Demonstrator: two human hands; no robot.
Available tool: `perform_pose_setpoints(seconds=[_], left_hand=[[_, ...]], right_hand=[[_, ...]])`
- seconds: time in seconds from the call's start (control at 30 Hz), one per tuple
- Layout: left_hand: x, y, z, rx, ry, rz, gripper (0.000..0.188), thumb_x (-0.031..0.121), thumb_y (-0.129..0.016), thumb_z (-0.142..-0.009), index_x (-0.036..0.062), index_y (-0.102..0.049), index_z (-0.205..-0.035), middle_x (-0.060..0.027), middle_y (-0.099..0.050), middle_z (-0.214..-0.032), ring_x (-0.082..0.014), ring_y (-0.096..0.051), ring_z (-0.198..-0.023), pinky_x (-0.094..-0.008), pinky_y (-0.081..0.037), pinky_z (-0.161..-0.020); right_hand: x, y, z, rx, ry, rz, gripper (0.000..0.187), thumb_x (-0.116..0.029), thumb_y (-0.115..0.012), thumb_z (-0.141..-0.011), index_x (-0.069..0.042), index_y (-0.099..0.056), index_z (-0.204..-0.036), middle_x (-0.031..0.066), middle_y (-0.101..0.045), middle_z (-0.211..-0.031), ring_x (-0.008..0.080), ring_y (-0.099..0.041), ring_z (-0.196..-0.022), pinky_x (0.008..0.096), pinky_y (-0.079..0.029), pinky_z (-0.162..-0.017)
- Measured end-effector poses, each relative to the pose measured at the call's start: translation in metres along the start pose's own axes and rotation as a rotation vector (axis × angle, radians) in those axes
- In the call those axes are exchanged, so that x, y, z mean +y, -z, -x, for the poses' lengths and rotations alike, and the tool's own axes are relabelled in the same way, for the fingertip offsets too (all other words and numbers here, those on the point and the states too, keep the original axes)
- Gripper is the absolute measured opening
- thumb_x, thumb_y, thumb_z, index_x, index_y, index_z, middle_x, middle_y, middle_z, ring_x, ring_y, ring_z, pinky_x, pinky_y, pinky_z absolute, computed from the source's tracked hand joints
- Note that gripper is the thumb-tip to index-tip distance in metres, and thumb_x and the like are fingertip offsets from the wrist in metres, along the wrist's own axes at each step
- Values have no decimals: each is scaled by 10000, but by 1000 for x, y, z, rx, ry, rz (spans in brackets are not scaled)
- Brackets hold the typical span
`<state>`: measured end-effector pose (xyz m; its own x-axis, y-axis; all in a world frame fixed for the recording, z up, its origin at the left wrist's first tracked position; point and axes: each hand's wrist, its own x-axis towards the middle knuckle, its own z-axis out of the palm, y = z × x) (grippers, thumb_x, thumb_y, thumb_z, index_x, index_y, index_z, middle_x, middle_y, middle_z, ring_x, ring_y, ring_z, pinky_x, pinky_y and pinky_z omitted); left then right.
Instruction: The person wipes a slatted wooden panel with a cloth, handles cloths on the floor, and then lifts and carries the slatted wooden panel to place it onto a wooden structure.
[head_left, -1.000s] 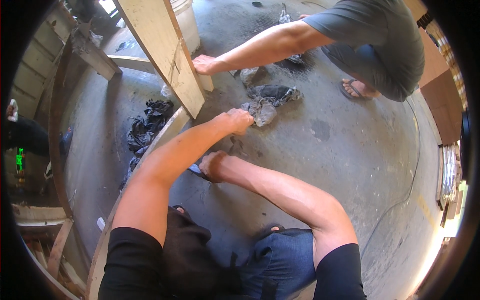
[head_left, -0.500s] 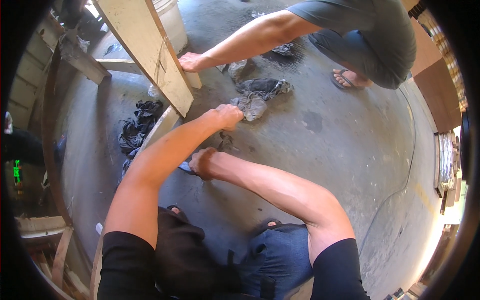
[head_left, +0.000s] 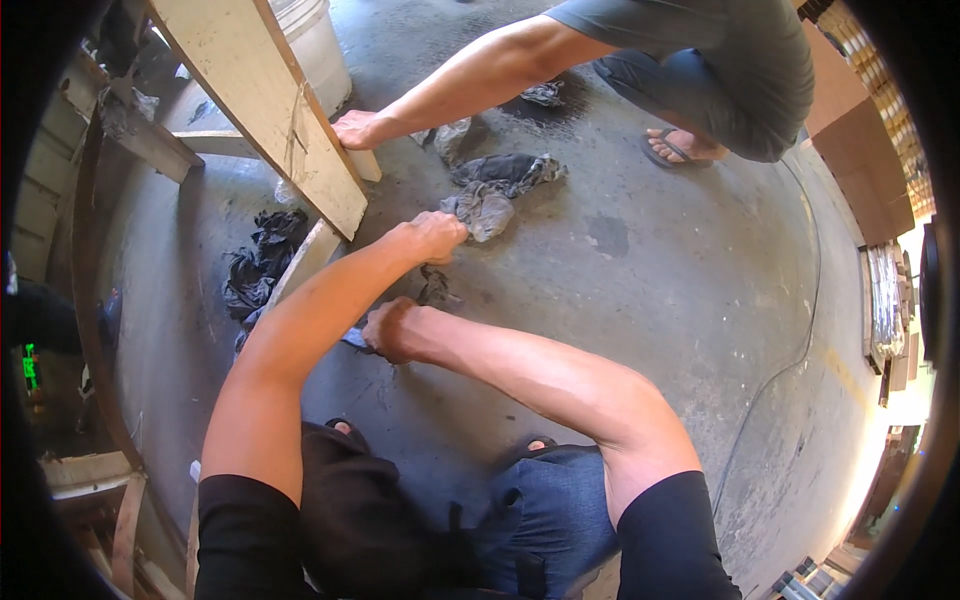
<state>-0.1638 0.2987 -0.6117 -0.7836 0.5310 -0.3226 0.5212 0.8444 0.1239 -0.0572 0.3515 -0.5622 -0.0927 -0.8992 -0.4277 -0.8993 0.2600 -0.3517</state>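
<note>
Grey rag [head_left: 484, 214] lies crumpled on the bare floor [head_left: 650, 330], well in from the floor's right edge and just beyond the person's left hand [head_left: 438, 237]; whether they touch cannot be told. From the left, a heap of dark cloths [head_left: 262, 262] sits on the floor past a pale beam [head_left: 306, 263], which runs behind the left forearm. Near the beam's far end a tall off-white board [head_left: 280, 110] slants upward; whether the 2 are joined is unclear. A co-worker's hand [head_left: 355, 130] rests low at the board's right edge. Next comes the right hand [head_left: 390, 330], fingers curled, with a pale blue piece [head_left: 356, 337] beside it; any grip on that is hidden. Farther right, the left hand looks bent into a fist, knuckles up, its contents out of sight. A dark rag [head_left: 512, 172] adjoins the grey rag, and toward the floor's right edge runs a thin cable [head_left: 812, 290]. The likeliest trouble seems to be the board: only 1 hand is seen at it, so a slack hold or a knock from the left forearm could tip it onto the person's arms. The loose rags might also slide if stepped on.
</note>
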Motion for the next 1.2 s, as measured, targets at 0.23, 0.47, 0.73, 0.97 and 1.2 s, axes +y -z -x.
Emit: perform_pose_setpoints(seconds=[0.23, 0.47, 0.73, 0.97, 1.2], left_hand=[[0, -1, -1, -25, 12, 4, 207, 49, -577, -646, 7, -639, -838, -194, -647, -858, -330, -643, -842, -400, -522, -700], [-1, -10, -5, 4, -12, 3, 193, 52, -569, -639, 9, -645, -811, -196, -650, -833, -335, -649, -808, -406, -525, -677], [0, -2, -3, 0, -11, -7, 192, 46, -572, -638, 4, -650, -809, -213, -648, -828, -338, -652, -796, -405, -527, -671], [-5, -11, -5, 31, -42, 0, 199, 32, -554, -609, 4, -624, -793, -223, -634, -760, -360, -650, -737, -425, -524, -627], [-2, -12, -3, 52, -42, 9, 177, 38, -554, -623, 5, -618, -785, -224, -629, -752, -368, -643, -736, -431, -520, -633]], right_hand=[[0, 1, -2, -19, -3, -10, 251, -111, -580, -751, -63, -653, -986, 158, -626, -1035, 284, -623, -941, 366, -511, -757], [-2, 3, 0, -55, 0, 1, 259, -109, -575, -752, -62, -648, -996, 157, -622, -1047, 287, -620, -951, 370, -510, -760], [-2, 8, 4, -34, 6, 3, 259, -107, -575, -751, -69, -651, -996, 148, -623, -1046, 288, -616, -960, 376, -511, -754], [-1, 6, 2, -31, 5, 6, 253, -110, -574, -754, -71, -653, -991, 150, -623, -1040, 285, -616, -958, 375, -510, -754], [0, 6, 4, -26, 4, -12, 244, -111, -571, -755, -66, -657, -979, 152, -628, -1023, 285, -619, -950, 373, -511, -748]])
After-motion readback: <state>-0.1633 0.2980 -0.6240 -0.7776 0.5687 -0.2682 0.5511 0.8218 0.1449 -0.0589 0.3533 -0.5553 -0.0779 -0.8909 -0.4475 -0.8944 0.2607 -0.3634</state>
